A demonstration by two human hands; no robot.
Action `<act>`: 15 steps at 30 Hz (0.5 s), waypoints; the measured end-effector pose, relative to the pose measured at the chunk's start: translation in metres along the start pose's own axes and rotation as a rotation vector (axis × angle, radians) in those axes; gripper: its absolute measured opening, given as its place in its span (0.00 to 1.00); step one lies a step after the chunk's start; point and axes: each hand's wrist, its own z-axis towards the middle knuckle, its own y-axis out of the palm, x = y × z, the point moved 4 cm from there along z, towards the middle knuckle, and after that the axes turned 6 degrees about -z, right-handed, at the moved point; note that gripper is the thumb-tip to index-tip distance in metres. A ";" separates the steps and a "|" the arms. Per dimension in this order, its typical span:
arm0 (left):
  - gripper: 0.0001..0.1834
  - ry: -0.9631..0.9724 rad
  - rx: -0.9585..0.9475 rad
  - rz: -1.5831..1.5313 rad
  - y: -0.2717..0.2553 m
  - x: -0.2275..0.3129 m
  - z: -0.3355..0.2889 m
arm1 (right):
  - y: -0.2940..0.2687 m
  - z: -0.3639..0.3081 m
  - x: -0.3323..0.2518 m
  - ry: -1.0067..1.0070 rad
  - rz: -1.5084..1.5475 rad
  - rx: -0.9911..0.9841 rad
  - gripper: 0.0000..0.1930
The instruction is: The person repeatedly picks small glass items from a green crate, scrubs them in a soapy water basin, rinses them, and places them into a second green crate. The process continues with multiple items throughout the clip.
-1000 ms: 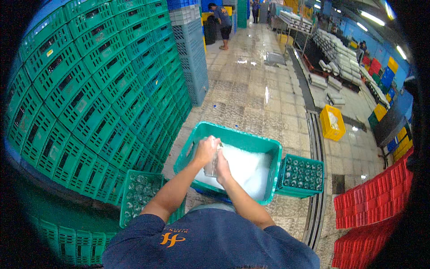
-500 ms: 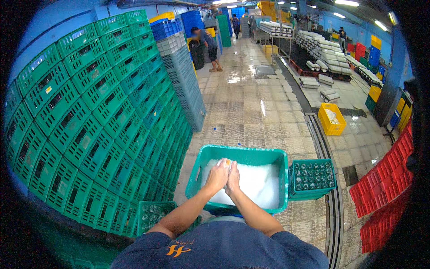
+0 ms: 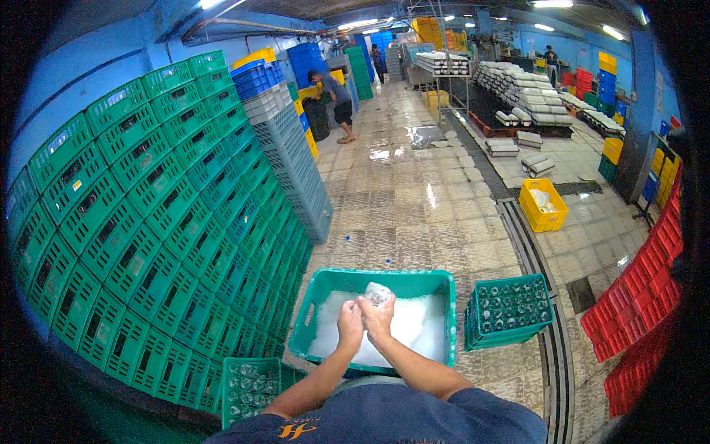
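A wet tiled floor runs down a long hall with blue walls, a drain channel along its right side. A tall wall of stacked green crates fills the left, grey and blue stacks stand beyond it, red crates line the right edge, and a yellow crate sits alone by the channel. Another person bends beside the far stacks.

Compared with half a second ago, the two hands have risen from the ice to above the tub's middle, and the view has tipped up to show more of the hall.

The left hand and right hand are pressed close together, fingers curled around a small clear bag of ice, which pokes up just above the fingertips. Directly beneath lies a teal tub full of crushed ice. A green crate of bottles stands just right of the tub, another at the lower left.
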 end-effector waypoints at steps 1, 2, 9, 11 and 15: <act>0.20 -0.004 -0.007 -0.177 0.007 0.003 -0.006 | -0.005 0.005 -0.009 -0.085 -0.292 -0.014 0.38; 0.19 -0.094 -0.038 -0.341 0.016 0.003 -0.014 | -0.007 0.008 -0.019 -0.261 -0.449 -0.069 0.38; 0.14 -0.055 0.075 -0.153 0.051 0.020 -0.015 | -0.045 0.045 -0.026 -0.139 -0.444 -0.249 0.36; 0.15 0.085 0.061 -0.135 0.051 0.034 0.002 | -0.047 0.047 -0.020 0.221 -0.001 -0.553 0.23; 0.12 0.287 -0.191 -0.005 0.052 0.065 0.034 | -0.053 0.034 -0.016 0.953 0.458 -0.724 0.23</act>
